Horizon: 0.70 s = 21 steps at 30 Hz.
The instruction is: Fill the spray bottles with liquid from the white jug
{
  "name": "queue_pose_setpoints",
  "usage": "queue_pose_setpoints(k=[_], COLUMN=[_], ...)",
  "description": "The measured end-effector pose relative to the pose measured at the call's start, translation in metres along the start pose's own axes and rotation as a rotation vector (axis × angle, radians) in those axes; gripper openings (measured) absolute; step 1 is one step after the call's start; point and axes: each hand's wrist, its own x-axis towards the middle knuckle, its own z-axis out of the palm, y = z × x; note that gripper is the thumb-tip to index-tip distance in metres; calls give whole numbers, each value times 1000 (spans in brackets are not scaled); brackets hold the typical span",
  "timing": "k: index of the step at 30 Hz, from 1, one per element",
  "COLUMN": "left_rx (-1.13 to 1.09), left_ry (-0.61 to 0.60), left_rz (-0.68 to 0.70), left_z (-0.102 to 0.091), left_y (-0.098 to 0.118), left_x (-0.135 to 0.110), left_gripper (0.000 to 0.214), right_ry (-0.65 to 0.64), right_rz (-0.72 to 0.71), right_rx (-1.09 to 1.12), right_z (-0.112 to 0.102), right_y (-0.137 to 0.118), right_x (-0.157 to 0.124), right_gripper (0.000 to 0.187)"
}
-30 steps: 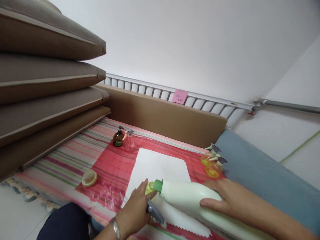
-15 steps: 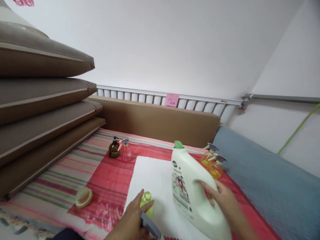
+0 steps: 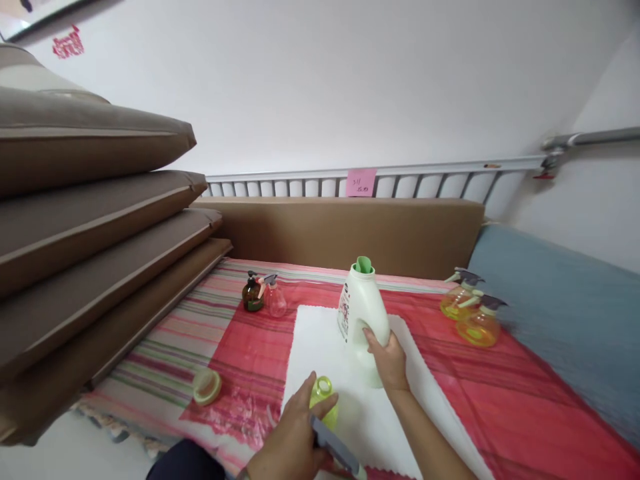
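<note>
My right hand (image 3: pixel 390 360) is wrapped around the handle of a pale green detergent jug (image 3: pixel 367 300). The uncapped jug, with a green pouring spout in its mouth, is upright over the white cloth (image 3: pixel 310 340). My left hand (image 3: pixel 295 427) steadies a small yellow-green bottle (image 3: pixel 327 403), its neck open, between thumb and forefinger. Tucked in the other fingers of that hand is a grey trigger spray head (image 3: pixel 337 443). To the left lies a round pale green cap (image 3: pixel 206 387).
Two orange-yellow spray bottles (image 3: pixel 479 327) stand at the right. A dark pump bottle (image 3: pixel 253 297) and a pink spray bottle (image 3: pixel 276 300) stand back left. Stacked brown cushions (image 3: pixel 100 187) rise at the left; a long brown cushion (image 3: pixel 325 233) leans before the radiator.
My right hand has moved the jug back and brought it from tilted to upright. My left hand keeps the bottle and spray head. The camera view has shifted.
</note>
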Motion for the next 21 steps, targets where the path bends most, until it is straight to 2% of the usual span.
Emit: queue_pose_setpoints(k=[2, 4, 6, 8, 10, 12, 15, 18, 21], left_rx=[-11, -20, -27, -31, -29, -18, -2, 27, 66], left_ry=[5, 10, 13, 11, 13, 24, 43, 45, 39], left_rz=[-11, -33, -45, -47, -36, -13, 30, 39, 40], left_z=[-3, -4, -5, -4, -4, -3, -1, 0, -2], left_y=[6, 11, 13, 13, 12, 9, 4, 4, 8], left_x=[-1, -2, -2, -2, -1, -1, -2, -3, -5], left_gripper=[78, 77, 76, 75, 74, 74, 75, 77, 73], right_ry=[-62, -57, -5, 13, -86, -287, -540, -617, -595], right_rz=[-21, -41, -59, -77, -113, -209, -292, -314, -356], right_rx=[-4, -16, -26, -21, -6, -2, -148, -297, -358], right_z=[-9, -22, -36, -48, -55, -56, -50, -40, -38], right_y=[-1, -3, -8, -14, -21, -27, -32, -32, -33], right_x=[-3, -11, -29, -59, -96, -132, -166, -176, -172], right_gripper=[37, 41, 50, 52, 41, 35, 41, 35, 29])
